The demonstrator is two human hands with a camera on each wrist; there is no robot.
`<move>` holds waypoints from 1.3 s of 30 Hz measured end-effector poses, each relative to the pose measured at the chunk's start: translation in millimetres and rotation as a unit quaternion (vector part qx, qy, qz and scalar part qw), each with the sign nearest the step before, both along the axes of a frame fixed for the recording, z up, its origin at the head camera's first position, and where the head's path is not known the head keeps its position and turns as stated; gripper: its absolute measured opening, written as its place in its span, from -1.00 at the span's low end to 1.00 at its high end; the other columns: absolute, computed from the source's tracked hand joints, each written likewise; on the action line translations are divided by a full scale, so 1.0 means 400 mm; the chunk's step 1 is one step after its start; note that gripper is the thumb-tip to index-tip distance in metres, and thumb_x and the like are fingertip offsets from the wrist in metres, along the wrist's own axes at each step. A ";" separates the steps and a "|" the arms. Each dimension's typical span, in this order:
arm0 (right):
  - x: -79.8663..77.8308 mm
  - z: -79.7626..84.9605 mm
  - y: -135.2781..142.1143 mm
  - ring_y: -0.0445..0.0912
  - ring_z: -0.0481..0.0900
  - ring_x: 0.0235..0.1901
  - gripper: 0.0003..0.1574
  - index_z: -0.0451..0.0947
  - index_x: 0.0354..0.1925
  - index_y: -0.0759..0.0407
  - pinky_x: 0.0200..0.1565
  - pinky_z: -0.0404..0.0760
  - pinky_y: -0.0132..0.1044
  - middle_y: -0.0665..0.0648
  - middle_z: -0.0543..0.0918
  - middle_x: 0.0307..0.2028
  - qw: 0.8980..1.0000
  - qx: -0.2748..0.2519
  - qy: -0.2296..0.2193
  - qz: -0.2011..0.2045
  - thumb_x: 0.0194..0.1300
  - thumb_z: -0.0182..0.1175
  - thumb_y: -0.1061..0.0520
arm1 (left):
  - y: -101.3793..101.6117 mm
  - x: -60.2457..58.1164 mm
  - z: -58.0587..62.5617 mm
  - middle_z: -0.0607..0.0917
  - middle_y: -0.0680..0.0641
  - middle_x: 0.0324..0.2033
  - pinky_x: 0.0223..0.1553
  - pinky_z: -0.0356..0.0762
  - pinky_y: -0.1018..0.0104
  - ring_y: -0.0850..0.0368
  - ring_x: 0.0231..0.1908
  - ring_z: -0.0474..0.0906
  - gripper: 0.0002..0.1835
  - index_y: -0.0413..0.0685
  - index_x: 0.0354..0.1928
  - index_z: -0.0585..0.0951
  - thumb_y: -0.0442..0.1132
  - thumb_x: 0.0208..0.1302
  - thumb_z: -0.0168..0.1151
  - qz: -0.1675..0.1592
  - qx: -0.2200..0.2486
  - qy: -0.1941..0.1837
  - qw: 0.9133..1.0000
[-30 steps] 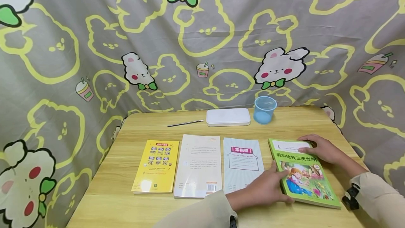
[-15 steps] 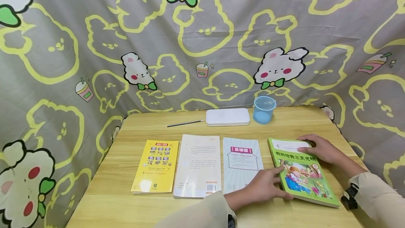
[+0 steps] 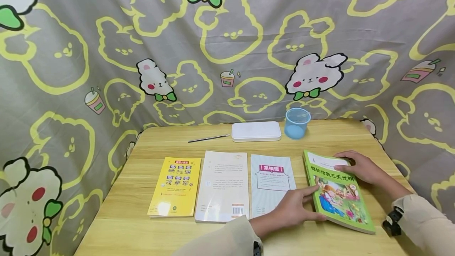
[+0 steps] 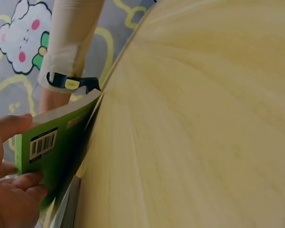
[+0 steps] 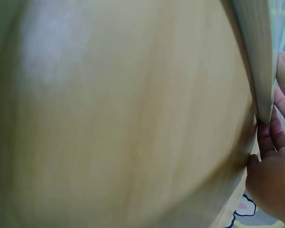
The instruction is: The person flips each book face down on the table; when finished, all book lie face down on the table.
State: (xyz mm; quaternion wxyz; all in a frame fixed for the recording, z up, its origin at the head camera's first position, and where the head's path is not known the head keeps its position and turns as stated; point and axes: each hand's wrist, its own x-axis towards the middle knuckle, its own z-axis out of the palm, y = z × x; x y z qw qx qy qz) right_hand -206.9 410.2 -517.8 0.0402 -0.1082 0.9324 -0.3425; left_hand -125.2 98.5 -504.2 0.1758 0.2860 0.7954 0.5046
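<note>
A green paperback book [image 3: 343, 192] with a picture of a girl on its cover is at the right of the table. Its spine side is tilted up, and the left wrist view shows the barcode on its back cover. My left hand [image 3: 293, 208] grips the spine side, fingers under the back cover [image 4: 61, 147] and thumb at the spine. At the upper right corner, my right hand [image 3: 359, 167] pinches the book, thumb on the cover and fingertips under the page edges [image 5: 259, 61].
Left of the green book lie a pale blue book [image 3: 271, 173], a white book [image 3: 224, 185] and a yellow book [image 3: 175, 187]. Along the back stand a white case [image 3: 256, 131] and a blue cup [image 3: 297, 123], with a thin dark stick [image 3: 207, 138] beside them. A patterned curtain [image 3: 199, 42] hangs behind.
The left side of the green book has risen, and its lower end has shifted slightly left. My left hand has moved a little left and its fingers have gone beneath the spine side.
</note>
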 end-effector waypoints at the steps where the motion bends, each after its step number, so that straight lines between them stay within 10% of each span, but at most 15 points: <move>1: 0.001 0.001 0.000 0.34 0.44 0.19 -0.40 0.56 0.22 0.34 0.07 0.42 0.15 0.45 0.55 0.19 1.000 0.003 0.001 -0.002 0.42 0.34 -0.04 | -0.002 0.000 0.000 0.48 0.02 0.41 0.21 0.45 0.58 0.35 0.21 0.56 -0.08 0.03 0.50 0.40 -0.14 0.09 0.62 -0.001 0.000 0.007 1.000; 23: 0.019 0.053 -0.071 0.49 0.39 0.26 -0.31 0.41 0.39 0.40 0.14 0.43 0.44 0.56 0.47 0.27 0.999 0.029 0.017 0.037 0.56 0.15 -0.07 | -0.043 0.012 0.048 0.41 -0.23 0.43 0.42 0.33 0.30 0.04 0.43 0.37 -0.17 0.03 0.55 0.32 0.04 0.33 0.43 -0.032 -0.037 0.238 0.970; 39: 0.031 0.085 -0.133 0.50 0.31 0.36 -0.31 0.25 0.50 0.36 0.22 0.37 0.50 0.49 0.36 0.42 0.998 -0.031 0.001 0.058 0.67 -0.05 -0.05 | -0.042 0.035 0.101 0.30 -0.34 0.48 0.39 0.29 0.49 0.03 0.43 0.34 -0.29 -0.08 0.51 0.38 -0.01 0.43 0.34 -0.037 -0.013 0.297 0.954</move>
